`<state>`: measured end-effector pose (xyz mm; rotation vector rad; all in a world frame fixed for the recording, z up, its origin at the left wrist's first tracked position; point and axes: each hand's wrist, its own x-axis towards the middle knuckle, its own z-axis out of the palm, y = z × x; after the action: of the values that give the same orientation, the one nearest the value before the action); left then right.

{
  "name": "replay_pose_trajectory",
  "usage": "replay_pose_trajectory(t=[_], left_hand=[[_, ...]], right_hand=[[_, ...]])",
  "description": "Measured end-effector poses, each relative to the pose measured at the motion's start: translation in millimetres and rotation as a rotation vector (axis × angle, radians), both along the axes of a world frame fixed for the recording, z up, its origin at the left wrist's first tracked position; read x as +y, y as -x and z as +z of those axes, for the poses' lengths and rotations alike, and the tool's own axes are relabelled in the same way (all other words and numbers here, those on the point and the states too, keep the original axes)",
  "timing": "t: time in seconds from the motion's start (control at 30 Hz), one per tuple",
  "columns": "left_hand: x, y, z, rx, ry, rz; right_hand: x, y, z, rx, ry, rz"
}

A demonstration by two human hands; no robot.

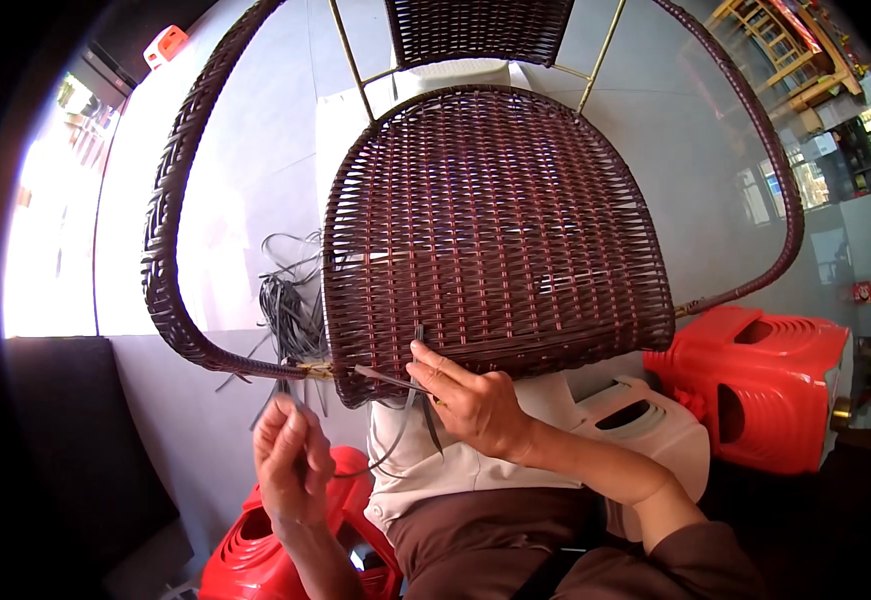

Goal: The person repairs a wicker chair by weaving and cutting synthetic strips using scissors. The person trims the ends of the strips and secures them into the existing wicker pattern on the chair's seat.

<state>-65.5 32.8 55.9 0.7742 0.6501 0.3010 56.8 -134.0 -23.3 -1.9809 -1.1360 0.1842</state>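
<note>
A chair with a dark brown woven seat (496,230) stands in front of me, its backrest (481,30) farther away. At the seat's near left corner, my right hand (486,410) has its fingers bent round a slim flat grey piece (384,377); whether that is a strip or a tool, I cannot tell. My index fingertip is by a short strip end (420,333) on the weave. Lower left, my left hand (294,458) pinches a dark weaving strip (284,386). Loose strip lengths (396,440) hang between the hands.
A tangled bundle of grey strips (291,305) lies left of the seat. Curved woven arms (166,230) rise at both sides. Red plastic stools stand at lower left (246,560) and right (776,390), with a white stool (656,430) near my right forearm. Wooden furniture (786,50) is far right.
</note>
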Motion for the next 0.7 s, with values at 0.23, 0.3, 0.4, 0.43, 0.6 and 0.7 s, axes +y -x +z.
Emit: replay_pose_trajectory(t=[0.23, 0.3, 0.4, 0.43, 0.6, 0.7], left_hand=[[-13.1, -84.4, 7.6, 0.005, -0.320, -0.023], [-25.1, -104.9, -4.0, 0.058, -0.356, -0.029], [-36.6, -116.8, -40.8, 0.172, -0.471, -0.152], [-39.4, -114.1, -54.4, 0.226, -0.481, -0.202], [-48.8, -85.7, -58.9, 0.350, -0.578, -0.165], [-51.7, -77.9, -58.5, 0.355, -0.504, -0.161]], right_hand=[[-3.6, 9.5, -6.7, -0.193, 0.120, 0.022], [-5.1, 15.7, -1.9, -0.238, 0.182, 0.054], [-16.3, 21.0, 10.0, -0.352, 0.341, 0.109], [-25.4, 22.9, 12.6, -0.350, 0.342, 0.107], [-90.4, 23.2, 20.2, 0.127, 0.418, 0.256], [-104.3, -2.3, 44.0, 0.380, 0.331, 0.163]])
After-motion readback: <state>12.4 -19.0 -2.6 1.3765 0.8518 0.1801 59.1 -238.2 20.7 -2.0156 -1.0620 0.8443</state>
